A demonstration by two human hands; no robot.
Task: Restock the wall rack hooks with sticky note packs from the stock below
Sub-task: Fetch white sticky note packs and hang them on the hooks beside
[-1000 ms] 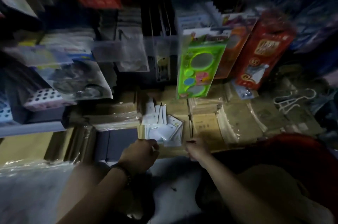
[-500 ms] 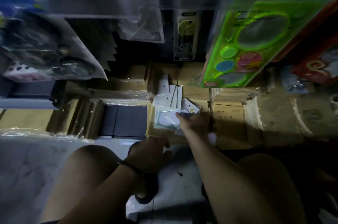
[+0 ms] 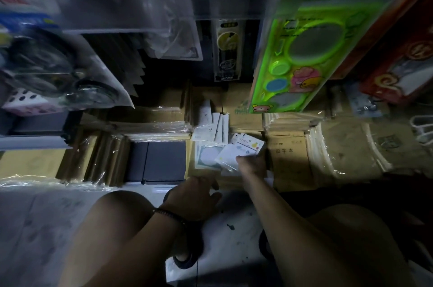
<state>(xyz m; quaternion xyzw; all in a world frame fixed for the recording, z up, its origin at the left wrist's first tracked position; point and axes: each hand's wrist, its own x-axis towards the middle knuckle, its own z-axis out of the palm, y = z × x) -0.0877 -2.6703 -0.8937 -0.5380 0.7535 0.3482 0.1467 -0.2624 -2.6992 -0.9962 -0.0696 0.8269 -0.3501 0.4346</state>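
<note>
The right hand (image 3: 251, 166) pinches a few sticky note packs (image 3: 243, 147), thumb on top, at the right edge of the loose pile (image 3: 210, 132) lying on the brown notebook stacks (image 3: 290, 165) (the dim light hides finer detail). The left hand (image 3: 196, 195) is by the stacks' front edge, fingers relaxed, holding nothing. A green toy pack (image 3: 295, 52) hangs above.

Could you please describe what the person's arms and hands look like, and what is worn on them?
No sleeves are in view, and neither the left hand nor the right hand is gloved. A dark beaded bracelet circles the left wrist; nothing shows on the right wrist.
</note>
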